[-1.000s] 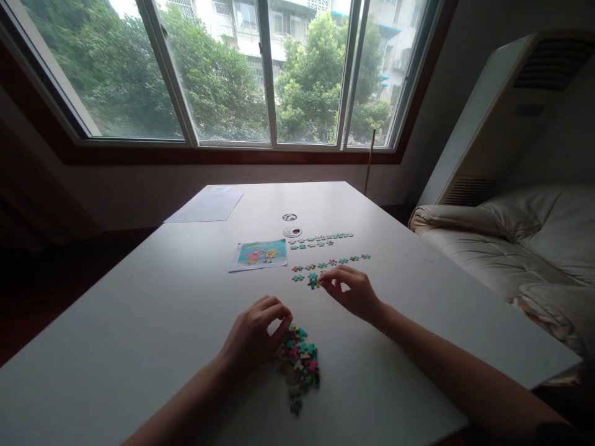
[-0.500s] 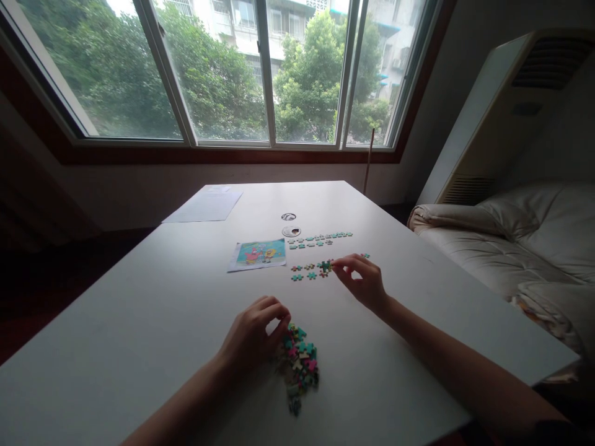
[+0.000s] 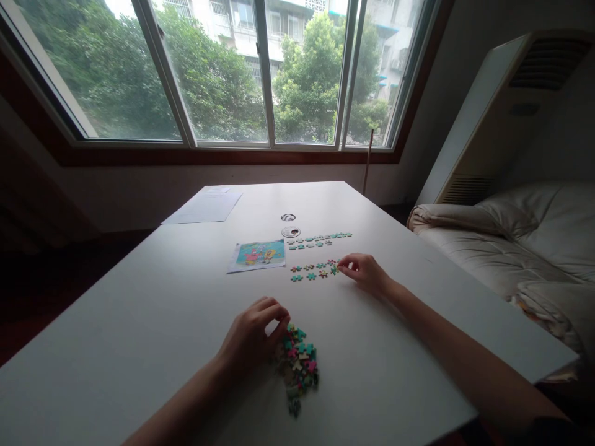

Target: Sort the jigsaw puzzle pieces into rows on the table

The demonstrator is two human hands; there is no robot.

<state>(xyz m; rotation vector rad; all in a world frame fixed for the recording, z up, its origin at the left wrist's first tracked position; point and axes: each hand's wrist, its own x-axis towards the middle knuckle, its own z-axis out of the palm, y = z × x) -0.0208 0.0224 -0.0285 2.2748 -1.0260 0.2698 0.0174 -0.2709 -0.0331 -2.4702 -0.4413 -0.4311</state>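
My right hand [image 3: 365, 272] pinches a small green and yellow jigsaw piece [image 3: 334, 270] at the right end of the nearer rows of jigsaw pieces [image 3: 310, 276]. The piece is at or just above the table surface; I cannot tell which. My left hand [image 3: 257, 327] rests at the upper left edge of a heap of jigsaw pieces [image 3: 304, 359], coloured green, pink, yellow and dark. Its fingers are curled with thumb and fingertips together, and whatever they may hold is hidden. A picture sheet [image 3: 259, 254] with cartoon figures lies left of the rows.
Farther rows of jigsaw pieces [image 3: 320, 240] lie beyond the nearer ones. Two round black-and-white items [image 3: 290, 232] sit behind them on the white table [image 3: 162, 322]. Papers [image 3: 204, 205] lie at the far left edge. A pale sofa [image 3: 465, 241] stands right of the table.
My right hand has moved slightly right and lowered its jigsaw piece to the end of the nearer row, uncovering pieces there. My left hand has stayed by the heap.
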